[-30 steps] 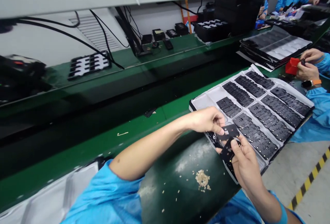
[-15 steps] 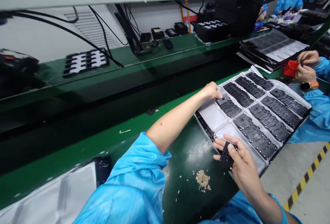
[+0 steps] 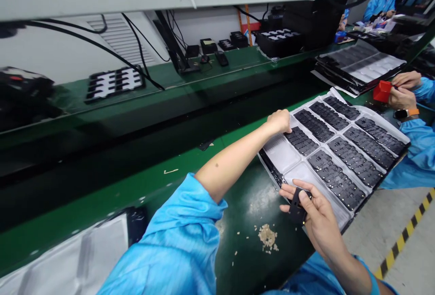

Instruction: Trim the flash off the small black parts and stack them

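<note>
My left hand [image 3: 279, 121] is closed at the far left edge of a tray [image 3: 283, 152], beside the end of a row of black plastic parts [image 3: 302, 141]. Its fingertips are turned away, so what they hold, if anything, is hidden. Several tray pockets hold overlapping rows of similar flat black parts [image 3: 353, 161]; the two nearest the left edge show bare translucent plastic. In front of the tray, my right hand [image 3: 321, 215] grips a small black plastic part [image 3: 299, 206] between thumb and fingers. Whether more than one part is stacked there I cannot tell.
A pile of small beige bits [image 3: 268, 237] lies on the green bench [image 3: 244, 258]. Another pale tray [image 3: 98, 245] is at lower left, and stacked trays [image 3: 365, 61] stand at back right. A co-worker's hands [image 3: 404, 93] hold something by a red box [image 3: 382, 91].
My left hand has shifted slightly at the row's end, and the part seen by its fingertips no longer shows there. My right hand keeps its grip. The view has moved slightly.
</note>
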`<state>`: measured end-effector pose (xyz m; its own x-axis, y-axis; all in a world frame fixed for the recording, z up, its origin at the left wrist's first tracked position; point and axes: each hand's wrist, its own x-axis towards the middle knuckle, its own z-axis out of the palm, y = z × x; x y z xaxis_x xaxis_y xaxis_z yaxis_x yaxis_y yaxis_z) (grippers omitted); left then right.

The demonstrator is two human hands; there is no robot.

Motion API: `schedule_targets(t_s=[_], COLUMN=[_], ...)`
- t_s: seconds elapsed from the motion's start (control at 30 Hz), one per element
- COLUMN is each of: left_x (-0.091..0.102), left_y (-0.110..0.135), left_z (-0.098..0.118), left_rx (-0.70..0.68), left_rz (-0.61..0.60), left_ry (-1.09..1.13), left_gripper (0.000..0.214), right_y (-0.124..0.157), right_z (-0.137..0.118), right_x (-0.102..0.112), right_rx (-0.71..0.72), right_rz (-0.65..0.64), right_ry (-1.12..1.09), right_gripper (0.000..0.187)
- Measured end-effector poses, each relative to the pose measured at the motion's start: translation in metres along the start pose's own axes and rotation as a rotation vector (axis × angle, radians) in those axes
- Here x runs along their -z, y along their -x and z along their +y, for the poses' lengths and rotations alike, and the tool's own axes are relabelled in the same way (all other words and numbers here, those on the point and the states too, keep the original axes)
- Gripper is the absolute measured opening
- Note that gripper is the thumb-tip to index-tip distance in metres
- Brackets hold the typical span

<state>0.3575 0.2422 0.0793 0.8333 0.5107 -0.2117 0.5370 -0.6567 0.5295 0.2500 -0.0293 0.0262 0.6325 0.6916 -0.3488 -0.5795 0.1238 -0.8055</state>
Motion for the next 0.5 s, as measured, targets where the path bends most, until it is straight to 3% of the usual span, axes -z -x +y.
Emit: schedule_targets(t_s=[0.13, 0.2, 0.3, 0.37, 0.43, 0.5], left_x=[0.008, 0.007, -0.005, -0.019, -0.029, -0.032], left_y=[0.03, 0.061, 0.117, 0.148, 0.163, 0.159], left_z=[0.005, 0.002, -0.005, -0.008, -0.008, -0.008], left_rx=[-0.069, -0.175, -0.347, -0.336, -0.308, -0.303], left_rz=[0.043, -0.026, -0.412, -0.546, -0.532, -0.472], left_ry=[0.006, 0.095, 0.501, 0.713, 0.827, 0.855], left_gripper=[0.014, 0.021, 0.03, 0.032, 0.028, 0.019], right_y=[-0.003, -0.006, -0.01, -0.012, -0.012, -0.012], right_z=[-0.006, -0.011, -0.019, -0.021, -0.022, -0.021], right_x=[0.0, 0.0, -0.003, -0.007, -0.01, -0.011], right_rx=[0.081, 0.182, 0.34, 0.38, 0.382, 0.387], right_rz=[0.041, 0.091, 0.172, 0.193, 0.184, 0.163], right_ry=[-0.038, -0.08, -0.126, -0.138, -0.134, -0.109], right_gripper=[0.044, 0.039, 0.032, 0.028, 0.026, 0.031])
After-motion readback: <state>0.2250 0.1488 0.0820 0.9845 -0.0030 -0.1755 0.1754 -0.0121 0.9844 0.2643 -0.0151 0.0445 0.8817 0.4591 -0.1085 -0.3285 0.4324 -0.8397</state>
